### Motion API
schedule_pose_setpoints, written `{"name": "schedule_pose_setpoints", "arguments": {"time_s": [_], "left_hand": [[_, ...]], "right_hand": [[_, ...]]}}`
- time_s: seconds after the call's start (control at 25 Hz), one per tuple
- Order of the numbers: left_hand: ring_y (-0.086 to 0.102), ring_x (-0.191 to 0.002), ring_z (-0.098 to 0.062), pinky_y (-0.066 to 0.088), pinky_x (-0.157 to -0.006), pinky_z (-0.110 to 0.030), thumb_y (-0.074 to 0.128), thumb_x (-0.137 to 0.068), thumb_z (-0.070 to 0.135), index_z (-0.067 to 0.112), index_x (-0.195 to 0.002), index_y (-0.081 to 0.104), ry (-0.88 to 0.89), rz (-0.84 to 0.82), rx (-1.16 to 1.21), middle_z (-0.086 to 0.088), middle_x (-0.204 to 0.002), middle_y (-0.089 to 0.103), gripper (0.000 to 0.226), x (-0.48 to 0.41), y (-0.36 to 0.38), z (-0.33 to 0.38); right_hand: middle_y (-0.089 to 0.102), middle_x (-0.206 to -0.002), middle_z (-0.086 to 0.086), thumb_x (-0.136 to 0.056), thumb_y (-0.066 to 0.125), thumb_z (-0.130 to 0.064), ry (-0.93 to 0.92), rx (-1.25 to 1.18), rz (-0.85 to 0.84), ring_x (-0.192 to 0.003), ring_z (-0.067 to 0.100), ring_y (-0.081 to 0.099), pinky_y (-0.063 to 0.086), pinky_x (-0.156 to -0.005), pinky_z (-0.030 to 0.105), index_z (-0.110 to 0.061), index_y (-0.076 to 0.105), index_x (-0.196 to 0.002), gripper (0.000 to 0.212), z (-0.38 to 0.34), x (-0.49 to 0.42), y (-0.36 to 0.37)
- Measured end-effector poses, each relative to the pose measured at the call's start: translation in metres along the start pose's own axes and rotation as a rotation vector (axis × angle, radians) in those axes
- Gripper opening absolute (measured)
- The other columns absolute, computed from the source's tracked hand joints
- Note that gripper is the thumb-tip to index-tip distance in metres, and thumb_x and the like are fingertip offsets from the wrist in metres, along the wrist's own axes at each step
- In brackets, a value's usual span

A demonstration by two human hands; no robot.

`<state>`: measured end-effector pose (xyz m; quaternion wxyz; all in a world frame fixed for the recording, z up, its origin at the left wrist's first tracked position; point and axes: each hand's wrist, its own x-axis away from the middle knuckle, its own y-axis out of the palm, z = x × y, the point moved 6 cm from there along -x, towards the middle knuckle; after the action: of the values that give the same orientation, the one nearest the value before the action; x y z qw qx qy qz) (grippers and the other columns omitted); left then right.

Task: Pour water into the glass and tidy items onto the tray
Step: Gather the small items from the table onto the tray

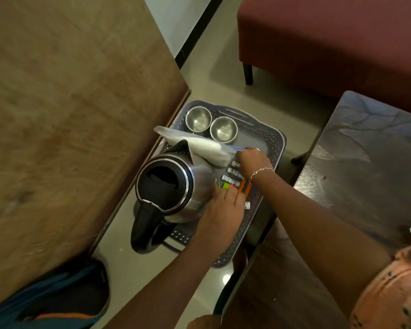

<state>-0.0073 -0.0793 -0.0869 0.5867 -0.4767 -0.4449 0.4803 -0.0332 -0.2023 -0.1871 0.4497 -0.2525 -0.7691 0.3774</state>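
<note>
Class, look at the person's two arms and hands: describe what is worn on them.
The right hand has a thin silver chain bracelet at its wrist. A peach short sleeve with dark specks covers the right upper arm. The left hand and its forearm show nothing worn.

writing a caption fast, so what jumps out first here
The steel kettle dominates the near end of the grey tray, with two steel cups at the far end. The left hand rests on sachets beside the kettle, while the right hand grips a pale plastic packet lying across the tray.
</note>
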Motion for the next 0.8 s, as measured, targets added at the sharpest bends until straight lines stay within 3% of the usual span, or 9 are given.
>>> {"name": "schedule_pose_setpoints", "arguments": {"time_s": [0.12,0.24,0.32,0.4,0.48,0.72,0.8], "left_hand": [[0.060,-0.065,-0.015,0.048,-0.052,-0.021,0.034,-0.069,0.013,0.016,-0.075,0.063,-0.009,-0.075,-0.020,0.000,-0.072,0.062,0.030,-0.006,0.007,-0.001],[0.059,-0.062,-0.014,0.046,-0.048,-0.020,0.030,-0.067,0.010,0.017,-0.070,0.063,-0.006,-0.144,-0.038,0.001,-0.067,0.061,0.034,-0.014,0.009,0.001],[0.059,-0.058,-0.014,0.044,-0.046,-0.019,0.036,-0.066,0.009,0.016,-0.067,0.062,0.039,-0.148,-0.048,0.001,-0.063,0.059,0.027,-0.019,0.006,0.010],[0.058,-0.058,-0.014,0.043,-0.044,-0.019,0.060,-0.060,0.011,0.016,-0.067,0.062,0.070,-0.166,-0.035,0.000,-0.063,0.059,0.009,-0.019,0.005,0.018],[0.059,-0.060,-0.013,0.044,-0.044,-0.019,0.077,-0.048,0.013,0.016,-0.068,0.063,0.067,-0.199,-0.018,0.000,-0.066,0.062,0.024,-0.014,0.008,0.022],[0.063,-0.065,-0.014,0.046,-0.044,-0.018,0.084,-0.034,0.013,0.014,-0.073,0.067,0.020,-0.268,-0.072,-0.004,-0.075,0.068,0.042,0.002,0.016,0.022],[0.063,-0.064,-0.015,0.046,-0.045,-0.018,0.082,-0.037,0.012,0.013,-0.073,0.067,0.031,-0.260,-0.090,-0.004,-0.073,0.067,0.038,-0.001,0.017,0.021]], "right_hand": [[0.060,-0.110,0.019,-0.086,0.050,-0.002,-0.016,-0.020,-0.048,-0.104,0.036,0.056,0.046,-0.082,0.035,-0.001,0.061,-0.109,0.025,0.001,-0.005,0.002],[0.060,-0.108,0.022,-0.084,0.047,0.003,-0.007,-0.057,-0.076,-0.101,0.035,0.057,0.045,-0.079,0.035,0.002,0.059,-0.104,0.023,0.006,-0.004,-0.005],[0.060,-0.109,0.022,-0.083,0.048,0.003,-0.004,-0.060,-0.058,-0.103,0.036,0.056,0.046,-0.081,0.037,0.001,0.059,-0.104,0.023,0.009,0.000,-0.011],[0.060,-0.110,0.022,-0.083,0.049,0.002,-0.001,-0.078,-0.042,-0.102,0.037,0.057,0.047,-0.083,0.037,0.000,0.058,-0.104,0.023,0.012,0.004,-0.011],[0.060,-0.108,0.022,-0.083,0.048,0.003,-0.015,-0.095,-0.032,-0.101,0.036,0.057,0.047,-0.081,0.036,-0.001,0.058,-0.104,0.024,0.012,0.006,-0.011],[0.064,-0.095,0.019,-0.078,0.047,0.004,-0.093,-0.173,-0.069,-0.091,0.035,0.059,0.045,-0.073,0.033,-0.004,0.061,-0.087,0.018,0.013,0.005,-0.010],[0.064,-0.096,0.018,-0.079,0.048,0.005,-0.074,-0.237,0.029,-0.092,0.035,0.058,0.045,-0.074,0.034,-0.004,0.061,-0.091,0.020,0.016,0.006,-0.018]]}}
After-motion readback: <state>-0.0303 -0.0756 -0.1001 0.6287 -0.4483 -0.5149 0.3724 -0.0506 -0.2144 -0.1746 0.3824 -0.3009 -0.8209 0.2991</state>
